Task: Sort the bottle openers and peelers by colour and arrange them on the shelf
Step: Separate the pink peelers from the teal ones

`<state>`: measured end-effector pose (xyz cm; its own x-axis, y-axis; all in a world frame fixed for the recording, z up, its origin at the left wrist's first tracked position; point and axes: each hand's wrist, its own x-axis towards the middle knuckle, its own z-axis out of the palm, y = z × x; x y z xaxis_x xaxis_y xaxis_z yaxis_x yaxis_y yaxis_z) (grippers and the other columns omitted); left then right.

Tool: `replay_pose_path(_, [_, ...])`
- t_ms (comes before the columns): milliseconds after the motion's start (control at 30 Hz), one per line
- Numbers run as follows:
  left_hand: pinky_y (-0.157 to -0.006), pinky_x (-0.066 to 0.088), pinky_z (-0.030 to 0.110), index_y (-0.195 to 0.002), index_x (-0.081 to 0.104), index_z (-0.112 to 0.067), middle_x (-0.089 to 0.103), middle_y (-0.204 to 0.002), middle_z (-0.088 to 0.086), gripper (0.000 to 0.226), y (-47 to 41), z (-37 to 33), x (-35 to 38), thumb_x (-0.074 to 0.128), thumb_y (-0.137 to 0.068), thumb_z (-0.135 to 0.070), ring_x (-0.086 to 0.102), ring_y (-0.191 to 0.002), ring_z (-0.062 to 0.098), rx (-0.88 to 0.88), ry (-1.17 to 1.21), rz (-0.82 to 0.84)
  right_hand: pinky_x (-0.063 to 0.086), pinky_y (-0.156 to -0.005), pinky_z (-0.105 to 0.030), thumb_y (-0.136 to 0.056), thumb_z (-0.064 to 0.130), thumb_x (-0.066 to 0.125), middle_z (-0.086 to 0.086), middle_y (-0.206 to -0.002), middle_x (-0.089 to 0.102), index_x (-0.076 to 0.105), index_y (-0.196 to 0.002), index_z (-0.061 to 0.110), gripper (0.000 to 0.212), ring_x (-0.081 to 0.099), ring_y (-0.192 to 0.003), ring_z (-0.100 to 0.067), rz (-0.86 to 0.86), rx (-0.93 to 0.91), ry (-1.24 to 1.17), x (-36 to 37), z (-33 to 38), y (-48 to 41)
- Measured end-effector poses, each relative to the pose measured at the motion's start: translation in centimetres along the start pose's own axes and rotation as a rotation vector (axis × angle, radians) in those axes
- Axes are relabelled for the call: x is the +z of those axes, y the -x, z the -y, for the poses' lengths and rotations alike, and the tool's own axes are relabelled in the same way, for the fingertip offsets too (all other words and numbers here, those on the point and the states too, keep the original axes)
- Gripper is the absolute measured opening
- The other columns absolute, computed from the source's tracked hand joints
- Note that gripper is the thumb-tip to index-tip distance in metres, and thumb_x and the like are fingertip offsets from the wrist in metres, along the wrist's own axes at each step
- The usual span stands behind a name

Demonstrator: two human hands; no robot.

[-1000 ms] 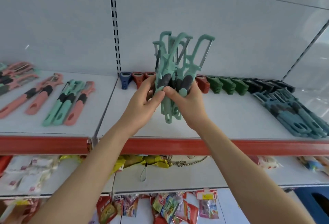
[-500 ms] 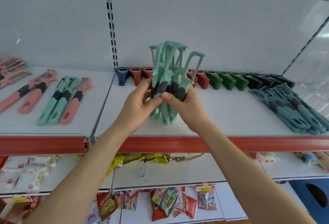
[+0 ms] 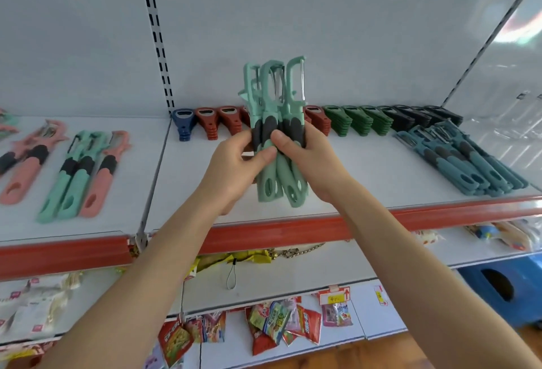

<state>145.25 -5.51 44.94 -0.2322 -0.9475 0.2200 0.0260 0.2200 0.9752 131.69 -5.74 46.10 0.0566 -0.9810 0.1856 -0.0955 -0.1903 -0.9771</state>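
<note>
White shelf (image 3: pixel 381 187) takes up most of the view, with a red lip (image 3: pixel 293 231) along the front edge and a slotted upright (image 3: pixel 155 34) splitting it into two bays. The right bay has plenty of bare board, basically everything between the back row and the lip, from the upright across to the teal peelers (image 3: pixel 469 160) heaped at the far right, whose handles reach close to the lip

The left bay is messier: pink peelers (image 3: pixel 26 166) and a mixed mint and pink trio (image 3: pixel 79 172) lie loose at an angle, ends near the front edge

Along the back wall of the right bay the openers sit in stacks: blue (image 3: pixel 182 122), red (image 3: pixel 214 122), green (image 3: pixel 357 119), then black (image 3: pixel 416 116), packed side by side

The mint peelers (image 3: pixel 275 175) are bunched upright over the middle of that bare patch, blades up, handle ends down near the board; can't tell if they touch it. The bundle hides part of the red stacks

Left hand (image 3: pixel 234 172) wraps the bundle from the left, fingers curled behind, thumb pressed on the front below the dark grips. Right hand (image 3: pixel 311 163) grips from the right, thumb laid across the grips, fingers curled round the back
</note>
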Motion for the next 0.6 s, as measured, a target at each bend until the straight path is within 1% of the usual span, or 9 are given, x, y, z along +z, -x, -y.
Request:
replay_pose_path(67, [-0.069, 0.058, 0.029, -0.103, 0.06, -0.019, 0.066, -0.102, 0.003, 0.016, -0.6, -0.1, 0.9, 0.056, -0.091, -0.01, 0.068, -0.081, 0.01, -0.051, 0.041, 0.041, 0.054, -0.086, -0.034, -0.093, 0.016, 0.054, -0.006, -0.098, 0.067, 0.058, -0.109, 0.008, 0.018, 0.065, -0.092, -0.02, -0.03, 0.064, 0.016, -1.0, 0.2, 0.1])
replay_pose_path(133, [-0.067, 0.058, 0.029, -0.102, 0.06, -0.015, 0.067, -0.1, 0.007, 0.013, -1.1, 0.0, 2.0, 0.056, -0.091, -0.01, 0.068, -0.08, 0.011, -0.093, 0.066, 0.074, 0.055, -0.085, -0.036, -0.093, 0.017, 0.055, -0.009, -0.096, 0.067, 0.058, -0.107, 0.007, 0.018, 0.066, -0.09, -0.023, -0.065, 0.132, 0.026, -2.2, 0.3, 0.3])
replay_pose_path(200, [-0.068, 0.059, 0.031, -0.1, 0.06, -0.012, 0.067, -0.098, 0.009, 0.01, -1.5, 0.3, 3.5, 0.056, -0.091, -0.011, 0.068, -0.082, 0.013, -0.147, 0.091, 0.119, 0.056, -0.079, -0.033, -0.092, 0.019, 0.055, -0.007, -0.09, 0.067, 0.059, -0.102, 0.007, 0.015, 0.065, -0.081, -0.019, -0.113, 0.204, 0.041, -3.6, 0.3, 0.8])
replay_pose_path(300, [-0.068, 0.059, 0.031, -0.092, 0.061, -0.011, 0.069, -0.091, 0.005, 0.005, -2.0, 0.8, 5.7, 0.056, -0.091, -0.011, 0.068, -0.079, 0.012, -0.208, 0.094, 0.19, 0.056, -0.073, -0.028, -0.093, 0.018, 0.055, -0.006, -0.088, 0.066, 0.059, -0.106, 0.005, 0.019, 0.065, -0.076, -0.016, -0.157, 0.293, 0.074, -5.7, 0.3, 1.4])
replay_pose_path(333, [-0.067, 0.059, 0.03, -0.09, 0.06, -0.011, 0.068, -0.089, 0.004, 0.005, -2.2, 0.9, 6.4, 0.056, -0.091, -0.011, 0.068, -0.078, 0.011, -0.222, 0.094, 0.204, 0.056, -0.071, -0.027, -0.093, 0.018, 0.054, -0.005, -0.086, 0.066, 0.06, -0.105, 0.006, 0.018, 0.065, -0.074, -0.016, -0.164, 0.316, 0.09, -6.3, 0.2, 1.6])
replay_pose_path(433, [-0.066, 0.059, 0.03, -0.089, 0.059, -0.01, 0.067, -0.086, 0.005, 0.004, -2.6, 1.1, 8.4, 0.056, -0.091, -0.011, 0.067, -0.077, 0.013, -0.25, 0.073, 0.201, 0.056, -0.072, -0.029, -0.093, 0.02, 0.054, -0.005, -0.085, 0.067, 0.062, -0.096, 0.009, 0.014, 0.066, -0.075, -0.016, -0.184, 0.378, 0.103, -7.9, -0.2, 1.9])
replay_pose_path(500, [-0.065, 0.059, 0.03, -0.092, 0.059, -0.007, 0.067, -0.088, 0.007, 0.005, -3.0, 1.2, 9.7, 0.056, -0.091, -0.012, 0.067, -0.078, 0.015, -0.265, 0.047, 0.199, 0.056, -0.072, -0.029, -0.093, 0.022, 0.055, -0.006, -0.086, 0.067, 0.062, -0.096, 0.009, 0.015, 0.066, -0.075, -0.017, -0.201, 0.407, 0.108, -9.2, -0.5, 1.8])
replay_pose_path(533, [-0.067, 0.059, 0.033, -0.094, 0.059, -0.006, 0.067, -0.09, 0.01, 0.007, -3.3, 1.3, 10.4, 0.056, -0.092, -0.012, 0.067, -0.079, 0.017, -0.272, 0.023, 0.194, 0.056, -0.072, -0.03, -0.093, 0.022, 0.055, -0.006, -0.086, 0.067, 0.063, -0.097, 0.007, 0.017, 0.066, -0.074, -0.017, -0.205, 0.419, 0.116, -9.8, -0.7, 1.7])
replay_pose_path(600, [-0.073, 0.058, 0.043, -0.095, 0.059, -0.003, 0.068, -0.095, 0.016, 0.012, -3.8, 1.6, 11.6, 0.056, -0.091, -0.014, 0.068, -0.085, 0.025, -0.28, -0.049, 0.167, 0.056, -0.071, -0.03, -0.093, 0.023, 0.055, -0.008, -0.085, 0.067, 0.062, -0.102, 0.004, 0.022, 0.066, -0.073, -0.018, -0.196, 0.435, 0.129, -11.0, -1.0, 1.5])
